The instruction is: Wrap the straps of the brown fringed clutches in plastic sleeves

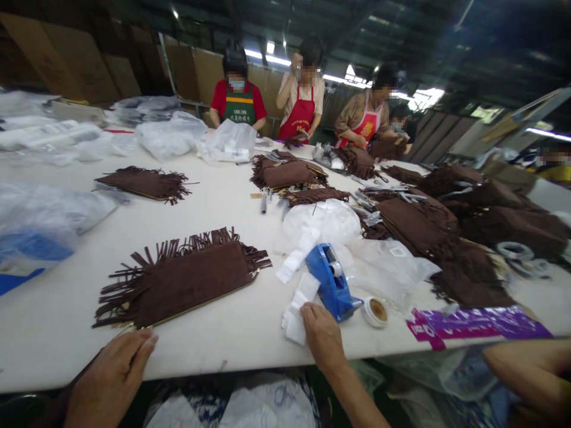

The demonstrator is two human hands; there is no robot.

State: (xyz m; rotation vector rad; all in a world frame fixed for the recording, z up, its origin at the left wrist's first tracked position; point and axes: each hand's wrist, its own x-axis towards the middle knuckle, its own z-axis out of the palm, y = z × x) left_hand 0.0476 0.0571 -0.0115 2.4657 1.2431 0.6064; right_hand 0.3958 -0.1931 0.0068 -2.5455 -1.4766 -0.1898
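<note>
My left hand [111, 374] rests at the near table edge, fingers together and stretched flat, its tips just below a brown fringed suede pouch [182, 279] with a gold zipper edge. It holds nothing. My right hand [322, 336] lies on the table with its fingers curled down onto a small stack of white paper strips [297, 312]. Right beside it stands a blue tape dispenser [331, 282], with a spare tape roll [375, 311] to its right.
More brown fringed pouches [285, 172] lie in piles across the white table [223, 202], with clear plastic bags [321, 223] and a purple printed sheet [473, 324]. Three people in aprons work at the far side. Another person's arm [530, 368] is at the lower right.
</note>
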